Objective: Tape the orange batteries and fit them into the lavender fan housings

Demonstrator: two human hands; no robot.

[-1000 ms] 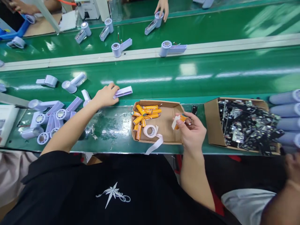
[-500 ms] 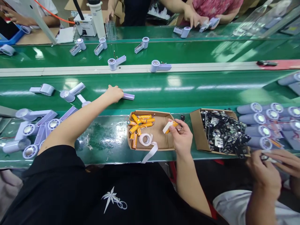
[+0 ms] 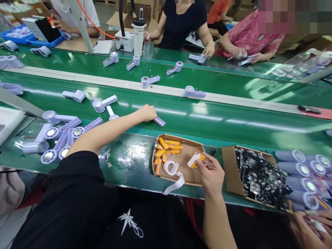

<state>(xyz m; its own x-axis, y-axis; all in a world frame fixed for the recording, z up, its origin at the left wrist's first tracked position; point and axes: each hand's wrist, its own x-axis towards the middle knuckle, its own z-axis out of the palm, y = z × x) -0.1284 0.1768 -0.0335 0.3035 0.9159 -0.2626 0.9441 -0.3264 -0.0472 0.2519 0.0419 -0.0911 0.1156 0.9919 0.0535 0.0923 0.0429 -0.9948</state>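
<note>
Stretched out over the green belt, my left hand (image 3: 147, 113) is closed on a light-purple handheld fan body (image 3: 159, 121); its handle sticks out to the right of my fingers, and the rest is hidden under the hand. My right hand (image 3: 212, 172) pinches an orange battery (image 3: 201, 158) with a strip of white tape (image 3: 192, 160) on it. Below that battery is a shallow cardboard box (image 3: 190, 176) with several orange batteries (image 3: 166, 150) and a white tape roll (image 3: 170, 168) inside. The roll's loose end hangs over the front rim.
Right of my right hand stands a box of black circuit boards (image 3: 259, 176), with purple fan bodies (image 3: 302, 169) beyond it. More fan parts (image 3: 52, 133) are piled at left. Other fans lie along the belt (image 3: 228, 110). Co-workers sit opposite; another person's hands (image 3: 311, 224) are at lower right.
The camera view has turned and tilted, so the scene sits farther right and lower. My left hand stays at the fan body, and my right hand keeps hold of the taped battery.
</note>
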